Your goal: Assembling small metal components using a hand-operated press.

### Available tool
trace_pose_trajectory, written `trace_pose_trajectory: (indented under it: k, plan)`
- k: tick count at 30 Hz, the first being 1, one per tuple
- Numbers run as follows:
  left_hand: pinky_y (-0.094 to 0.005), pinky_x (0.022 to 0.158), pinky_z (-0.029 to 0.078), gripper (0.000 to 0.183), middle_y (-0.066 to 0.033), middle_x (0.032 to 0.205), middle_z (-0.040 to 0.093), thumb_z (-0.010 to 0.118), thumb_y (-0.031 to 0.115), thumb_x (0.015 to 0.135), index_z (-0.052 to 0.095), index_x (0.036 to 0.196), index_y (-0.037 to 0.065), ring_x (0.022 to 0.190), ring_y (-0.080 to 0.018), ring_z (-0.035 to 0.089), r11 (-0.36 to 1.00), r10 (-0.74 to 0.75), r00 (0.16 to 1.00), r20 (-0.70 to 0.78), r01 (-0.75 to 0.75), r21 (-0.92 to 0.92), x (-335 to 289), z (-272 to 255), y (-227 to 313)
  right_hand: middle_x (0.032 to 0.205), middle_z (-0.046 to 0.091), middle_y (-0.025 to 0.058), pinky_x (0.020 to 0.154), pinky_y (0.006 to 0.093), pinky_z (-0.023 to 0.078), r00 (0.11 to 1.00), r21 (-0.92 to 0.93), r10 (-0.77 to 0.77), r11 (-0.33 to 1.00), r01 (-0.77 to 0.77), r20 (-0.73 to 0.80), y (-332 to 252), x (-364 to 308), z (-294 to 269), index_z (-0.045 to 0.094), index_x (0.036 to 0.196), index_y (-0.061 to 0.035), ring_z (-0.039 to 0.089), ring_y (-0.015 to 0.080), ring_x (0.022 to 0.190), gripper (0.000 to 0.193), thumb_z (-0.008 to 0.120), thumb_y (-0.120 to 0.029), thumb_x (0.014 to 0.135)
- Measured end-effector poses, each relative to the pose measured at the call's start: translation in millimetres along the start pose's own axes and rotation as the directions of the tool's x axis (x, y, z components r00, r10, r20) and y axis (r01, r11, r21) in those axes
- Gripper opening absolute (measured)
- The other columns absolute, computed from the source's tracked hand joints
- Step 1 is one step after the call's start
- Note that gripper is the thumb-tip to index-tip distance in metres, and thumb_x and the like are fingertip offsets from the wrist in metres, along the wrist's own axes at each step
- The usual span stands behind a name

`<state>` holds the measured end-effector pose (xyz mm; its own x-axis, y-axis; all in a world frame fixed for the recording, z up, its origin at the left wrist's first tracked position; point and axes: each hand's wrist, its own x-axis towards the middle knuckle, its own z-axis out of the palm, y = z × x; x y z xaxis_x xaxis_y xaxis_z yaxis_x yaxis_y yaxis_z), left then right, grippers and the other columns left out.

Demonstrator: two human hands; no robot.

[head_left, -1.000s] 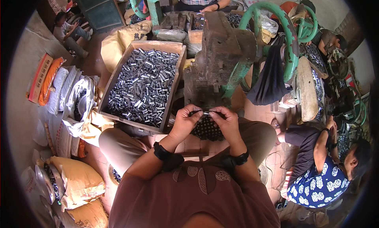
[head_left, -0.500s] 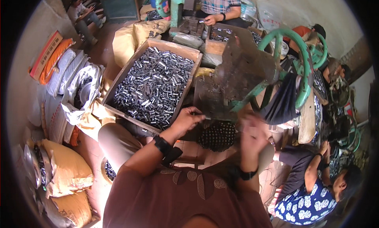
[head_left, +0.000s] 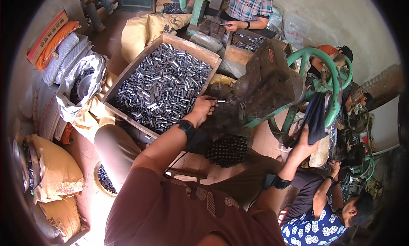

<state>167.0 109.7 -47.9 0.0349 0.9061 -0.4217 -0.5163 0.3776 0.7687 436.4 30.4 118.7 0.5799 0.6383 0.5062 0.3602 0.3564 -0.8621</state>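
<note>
Two arms outstretched, left hand (head_left: 204,109) pinching small metal tube (head_left: 221,101), right hand (head_left: 304,146) seemingly gripping dark cloth (head_left: 317,118)

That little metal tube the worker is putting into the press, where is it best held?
By its near end, pinched from the left, as the left hand does. The small metal tube lies level, its free end pointing right toward the press, so that end stays clear.

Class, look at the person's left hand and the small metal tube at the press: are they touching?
Touching. The head view shows the left hand pinching the small metal tube between its fingertips, with no gap, beside the press.
</note>
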Motion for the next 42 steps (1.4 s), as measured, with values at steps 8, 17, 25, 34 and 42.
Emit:
trace_pose_trajectory:
  k: [8, 17, 25, 34, 42]
  plan:
    - [-0.0208, 0.034, 0.027, 0.01, -0.0014, 0.062, 0.055, 0.061, 0.003, 0.078, 0.057, 0.087, 0.0, 0.042, -0.0063, 0.04, 0.972, 0.139, 0.99, -0.018, -0.133, 0.193, 20.1, 15.7, -12.0, 0.096, 0.06, 0.0114, 0.08, 0.0252, 0.04, 0.977, -0.21, -0.09, 0.969, 0.13, 0.192, -63.6, 58.4, 5.8, 0.055, 0.104, 0.0086, 0.054, 0.0162, 0.084, 0.04, 0.066, -0.019, 0.077]
    - [-0.0297, 0.04, 0.04, 0.012, -0.0101, 0.056, 0.056, 0.061, 0.006, 0.075, 0.064, 0.082, -0.003, 0.046, -0.0132, 0.053, 0.606, 0.516, 0.852, 0.087, -0.435, 0.665, 31.8, 28.9, -22.6, 0.109, 0.057, 0.0162, 0.089, 0.0335, 0.04, 0.834, -0.191, -0.468, 0.883, 0.429, -0.292, 58.3, -9.2, 4.0, 0.048, 0.119, 0.0072, 0.055, 0.0208, 0.098, 0.056, 0.071, -0.017, 0.074]
    - [-0.0317, 0.067, 0.052, 0.037, -0.0115, 0.082, 0.058, 0.049, 0.002, 0.079, 0.043, 0.116, 0.0, 0.079, -0.0283, 0.063, 0.968, 0.124, 0.992, -0.02, -0.117, 0.223, -16.7, -2.0, 19.3, 0.095, 0.06, 0.0107, 0.08, 0.026, 0.041, 0.986, -0.249, -0.127, 0.957, 0.15, 0.104, -54.9, 51.0, 5.1, 0.055, 0.104, 0.007, 0.054, 0.0159, 0.084, 0.04, 0.069, -0.02, 0.077]
    - [-0.0276, 0.05, 0.053, 0.018, -0.0169, 0.093, 0.056, 0.05, -0.004, 0.082, 0.047, 0.099, -0.009, 0.073, -0.0259, 0.064, 0.998, 0.057, 0.998, -0.001, -0.057, -0.001, -0.2, 12.6, 7.8, 0.095, 0.06, 0.01, 0.079, 0.0253, 0.041, 0.987, -0.183, -0.1, 0.975, 0.123, 0.129, -58.7, 50.2, 13.9, 0.055, 0.104, 0.0071, 0.054, 0.0149, 0.083, 0.039, 0.067, -0.019, 0.078]
    - [-0.0223, 0.038, 0.04, 0.015, -0.0074, 0.07, 0.059, 0.061, 0.002, 0.077, 0.057, 0.09, -0.005, 0.052, -0.013, 0.056, 0.978, 0.165, 0.984, -0.067, -0.154, 0.144, 8.2, 31.8, -10.6, 0.101, 0.059, 0.0159, 0.077, 0.0318, 0.045, 0.928, -0.218, -0.283, 0.948, 0.232, -0.241, 11.6, -4.3, 12.1, 0.053, 0.109, 0.0093, 0.057, 0.0208, 0.082, 0.047, 0.07, -0.019, 0.076]
